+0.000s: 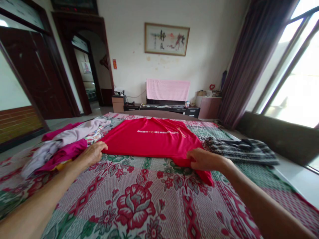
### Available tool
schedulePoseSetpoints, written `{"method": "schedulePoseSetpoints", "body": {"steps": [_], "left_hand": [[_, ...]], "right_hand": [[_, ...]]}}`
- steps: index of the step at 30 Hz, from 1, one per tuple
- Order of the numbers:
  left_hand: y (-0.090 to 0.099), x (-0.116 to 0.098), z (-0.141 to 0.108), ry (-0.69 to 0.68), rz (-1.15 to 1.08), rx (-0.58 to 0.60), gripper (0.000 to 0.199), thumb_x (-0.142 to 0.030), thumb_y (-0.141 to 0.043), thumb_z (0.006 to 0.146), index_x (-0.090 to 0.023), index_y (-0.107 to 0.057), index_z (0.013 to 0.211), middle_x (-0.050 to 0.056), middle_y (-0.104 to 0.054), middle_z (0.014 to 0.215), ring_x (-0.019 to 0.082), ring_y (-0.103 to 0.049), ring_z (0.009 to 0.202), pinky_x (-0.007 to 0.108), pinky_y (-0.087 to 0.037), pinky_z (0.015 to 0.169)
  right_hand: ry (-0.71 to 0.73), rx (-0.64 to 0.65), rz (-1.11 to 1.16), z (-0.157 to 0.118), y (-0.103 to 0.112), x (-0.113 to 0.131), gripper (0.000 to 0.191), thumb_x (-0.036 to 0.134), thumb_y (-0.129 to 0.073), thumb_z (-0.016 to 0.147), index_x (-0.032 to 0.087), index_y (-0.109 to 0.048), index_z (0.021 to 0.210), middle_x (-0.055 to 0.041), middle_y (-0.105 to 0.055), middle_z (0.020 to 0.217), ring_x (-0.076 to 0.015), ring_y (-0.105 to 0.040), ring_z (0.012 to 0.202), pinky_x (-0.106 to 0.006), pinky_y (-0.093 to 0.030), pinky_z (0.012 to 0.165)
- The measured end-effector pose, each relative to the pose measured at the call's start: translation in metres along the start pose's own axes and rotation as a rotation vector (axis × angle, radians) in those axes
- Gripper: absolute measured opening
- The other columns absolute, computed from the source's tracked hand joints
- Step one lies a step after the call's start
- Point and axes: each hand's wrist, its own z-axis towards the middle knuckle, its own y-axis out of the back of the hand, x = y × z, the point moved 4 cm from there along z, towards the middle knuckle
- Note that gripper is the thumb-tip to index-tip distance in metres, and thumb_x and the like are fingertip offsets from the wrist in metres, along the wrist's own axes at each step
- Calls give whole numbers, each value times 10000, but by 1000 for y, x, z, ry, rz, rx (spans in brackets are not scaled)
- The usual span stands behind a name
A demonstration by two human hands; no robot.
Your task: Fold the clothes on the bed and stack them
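Observation:
A red shirt with a line of pale printing lies spread across the flowered cloth. At the shirt's left edge, my left hand pinches a corner of the fabric between thumb and fingers. My right hand grips the shirt near its right side, fingers closed on it, and a red flap hangs out below that hand onto the cloth. The shirt's near edge runs fairly straight between my two hands.
Left of the shirt lies a loose pile of clothes in pink, white and magenta. A dark striped garment rests on the right. Beyond stands a low cabinet beneath a pink cloth. A grey backrest borders the right side.

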Motion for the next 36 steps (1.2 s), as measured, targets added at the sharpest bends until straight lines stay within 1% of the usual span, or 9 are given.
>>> {"method": "schedulePoseSetpoints", "body": {"steps": [7,14,18,21,23,26,30,33,36], "left_hand": [[17,10,34,75,169,73,319,-119,-431,593,-217,-698,737,64,-709,852,256,-639,890,350,-468,859],[28,-5,85,241,256,104,293,-112,-446,743,-162,-717,844,101,-680,858,286,-607,897,400,-455,776],[18,-7,99,304,223,14,337,-100,-412,793,-128,-695,973,131,-656,983,293,-581,957,413,-440,806],[10,-3,95,378,233,-73,399,-135,-400,818,-97,-617,1150,164,-621,1094,302,-566,979,420,-445,817],[3,-1,88,381,235,-114,422,-168,-409,818,-100,-589,1193,162,-621,1102,295,-567,990,410,-447,844],[-5,2,74,266,225,-150,375,-201,-412,796,-147,-662,1071,127,-649,1034,268,-577,1004,373,-433,912],[-11,7,54,129,149,-98,330,-220,-431,727,-209,-715,895,73,-683,949,233,-605,977,334,-442,921],[-13,11,45,104,39,-32,359,-206,-455,663,-237,-733,887,46,-708,997,224,-621,979,331,-450,925],[-16,13,44,98,3,-64,393,-205,-439,674,-236,-739,925,52,-709,1038,226,-629,988,340,-454,934]], "right_hand": [[-118,-127,-97,22,28,-51,253,91,-435,714,150,-660,812,-67,-676,774,-147,-545,682,-250,-348,626],[-267,-202,-228,86,57,-101,287,73,-466,706,142,-705,850,-126,-691,873,-239,-604,850,-291,-389,695],[-406,-346,-157,114,57,-115,283,78,-484,727,127,-699,904,-138,-678,950,-216,-592,888,-274,-397,725],[-566,-512,-112,117,48,-118,394,127,-399,812,107,-623,1136,-189,-619,1119,-220,-586,919,-288,-411,719],[-594,-594,-73,113,38,-114,403,173,-370,838,125,-609,1159,-183,-612,1128,-226,-588,910,-299,-424,715],[-411,-654,-4,102,18,-97,311,205,-418,812,161,-663,998,-120,-652,1012,-208,-593,873,-296,-436,751],[-42,-567,48,82,-8,-65,210,193,-485,750,164,-669,845,-69,-662,869,-180,-595,814,-278,-444,769],[42,-471,78,71,-23,-60,231,187,-534,694,165,-679,872,-79,-670,905,-204,-605,860,-306,-456,805],[29,-431,130,70,-33,-72,302,188,-536,697,179,-682,961,-87,-677,1006,-225,-608,942,-341,-458,860]]}}
